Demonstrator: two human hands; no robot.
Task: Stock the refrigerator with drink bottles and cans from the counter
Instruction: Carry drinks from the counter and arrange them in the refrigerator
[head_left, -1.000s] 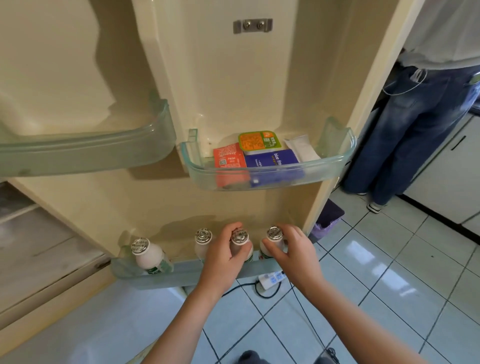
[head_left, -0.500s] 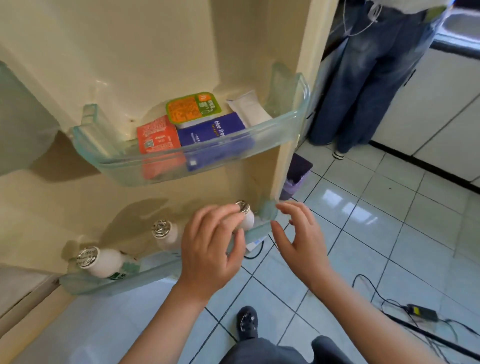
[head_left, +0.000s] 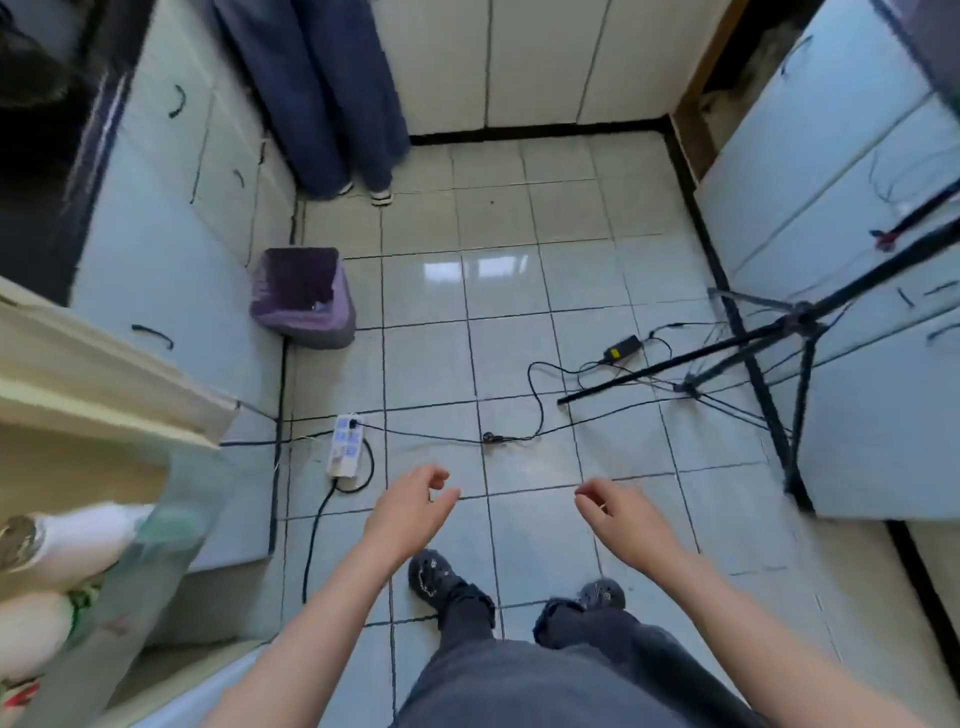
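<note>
Trousers: dark trousers (head_left: 545, 675) and two dark shoes (head_left: 431, 574) at the bottom edge, standing on the tiled floor (head_left: 519, 291);
Hands: left hand (head_left: 410, 512) and right hand (head_left: 621, 519) held out over the floor, apart from each other; fingers of both loosely curled, thumb and fingertips not meeting; neither has hold of anything;
Bottles: two white bottles (head_left: 67, 540) at the left edge, blurred, one above the other in the picture; the upper one shows a foil cap (head_left: 15, 535); both sit behind the clear wall of the shelf (head_left: 156, 561), well apart from the left hand;
Door: cream fridge door (head_left: 93, 384) above the shelf, seen edge-on;
Cables: white power strip (head_left: 345, 444) on the floor just beyond the left hand; black cables (head_left: 431, 439) run from it across the tiles toward an adapter (head_left: 622, 347);
Tripod: black tripod (head_left: 779, 332) at the right, beside pale cabinets (head_left: 831, 182);
Bin: purple bin (head_left: 304, 296) against the left cabinets;
Far end: another person's legs in blue jeans (head_left: 332, 88) near the far wall
</note>
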